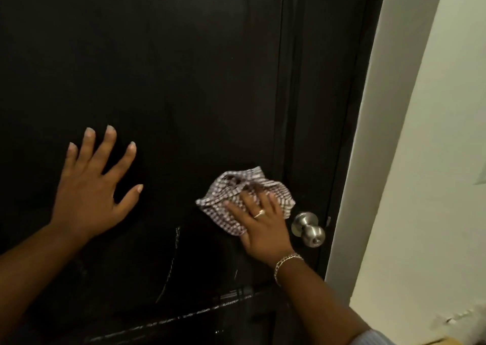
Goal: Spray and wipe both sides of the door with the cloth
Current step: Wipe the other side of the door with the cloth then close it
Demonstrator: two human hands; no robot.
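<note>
We face a black door (184,82) that fills most of the view, its glossy face catching faint reflections. Our left hand (89,189) lies flat against it at the left, fingers (88,145) straight and spread, thumb angled out to the right, holding nothing. Our right hand (260,226) presses a crumpled checked cloth (231,195) against the door lower and to the right; the fingers lie mostly straight over the fabric, pushing it onto the panel rather than wrapping round it. The cloth bunches out above and to the left of the hand, brown-and-white in pattern. A ring (259,213) sits on one finger and a gold chain bracelet (285,264) circles the wrist.

Just beside the cloth, to its right, a brushed-metal door knob (309,229) juts from the door near its edge, close to the right hand's path. Right of the knob runs the dark door frame (349,108), and past it a pale wall (434,160). Below the hands, thin whitish streaks (173,255) curve down the door, and a longer light line (184,315) slants across its lower part. At the bottom right a bit of light blue sleeve (373,338) shows on the right arm. No spray bottle is in sight.
</note>
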